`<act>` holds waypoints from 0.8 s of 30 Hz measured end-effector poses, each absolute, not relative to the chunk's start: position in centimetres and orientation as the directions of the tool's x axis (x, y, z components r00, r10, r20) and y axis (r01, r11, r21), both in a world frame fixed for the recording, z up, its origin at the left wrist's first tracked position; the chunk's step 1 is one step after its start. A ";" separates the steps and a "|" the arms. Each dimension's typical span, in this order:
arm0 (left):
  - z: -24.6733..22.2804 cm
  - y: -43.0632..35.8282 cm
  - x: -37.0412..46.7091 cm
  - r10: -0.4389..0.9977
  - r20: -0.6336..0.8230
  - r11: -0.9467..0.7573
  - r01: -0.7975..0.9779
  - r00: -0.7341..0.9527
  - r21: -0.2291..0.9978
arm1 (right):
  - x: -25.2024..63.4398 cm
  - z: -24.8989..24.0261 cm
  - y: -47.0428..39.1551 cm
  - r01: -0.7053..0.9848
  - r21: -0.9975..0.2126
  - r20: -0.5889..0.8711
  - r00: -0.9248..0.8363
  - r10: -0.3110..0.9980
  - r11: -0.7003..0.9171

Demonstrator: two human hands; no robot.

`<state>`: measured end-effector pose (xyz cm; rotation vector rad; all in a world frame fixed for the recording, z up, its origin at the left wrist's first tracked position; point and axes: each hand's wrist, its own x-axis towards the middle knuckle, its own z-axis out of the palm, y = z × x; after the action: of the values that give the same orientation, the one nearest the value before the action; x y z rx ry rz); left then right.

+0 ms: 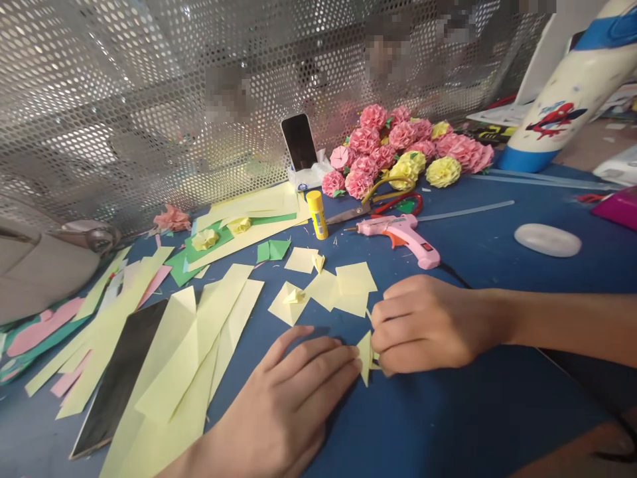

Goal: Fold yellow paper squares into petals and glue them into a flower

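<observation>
A small piece of folded pale yellow paper (365, 362) is between my two hands, low over the blue table. My left hand (303, 388) reaches its fingertips to the paper's left side, gripping it there; the thumb is hidden beneath. On the other side my right hand (428, 325) is closed, its curled fingers pinching the paper's right edge and covering part of it. Just beyond lie pale yellow paper squares (355, 289), and a square with a small folded piece (293, 299) on top.
Long yellow paper strips (199, 352) cover the left, partly over a dark flat panel (122, 378). Behind stand a glue stick (317, 216), scissors (351, 214), a pink glue gun (403, 236), pink paper flowers (365, 143) and a phone (299, 143). A bottle (557, 113) stands back right.
</observation>
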<state>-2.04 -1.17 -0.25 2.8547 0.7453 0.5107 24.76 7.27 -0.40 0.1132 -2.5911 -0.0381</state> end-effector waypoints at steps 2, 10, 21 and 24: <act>-0.3 -1.2 -1.9 0.494 0.267 -0.868 0.451 0.827 0.207 | 24.8 -0.6 7.7 -0.088 -0.022 0.506 -0.860 -0.065 0.996; 0.5 -1.1 -1.8 0.484 0.208 -0.875 0.467 0.850 0.127 | 24.9 -0.7 7.6 0.153 -0.316 0.446 -0.847 0.289 0.936; 0.2 -1.3 -1.6 0.457 0.246 -0.888 0.453 0.855 0.078 | 24.1 -0.9 6.6 0.253 -0.577 0.225 -0.865 0.449 0.777; 0.2 -1.3 -1.5 0.443 0.284 -0.894 0.442 0.850 0.071 | 24.1 -0.8 6.5 0.211 -0.585 0.248 -0.873 0.420 0.783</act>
<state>-1.51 -1.34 0.20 3.0185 0.7217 0.4641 24.09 6.55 -0.85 -0.4801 -2.6076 0.7930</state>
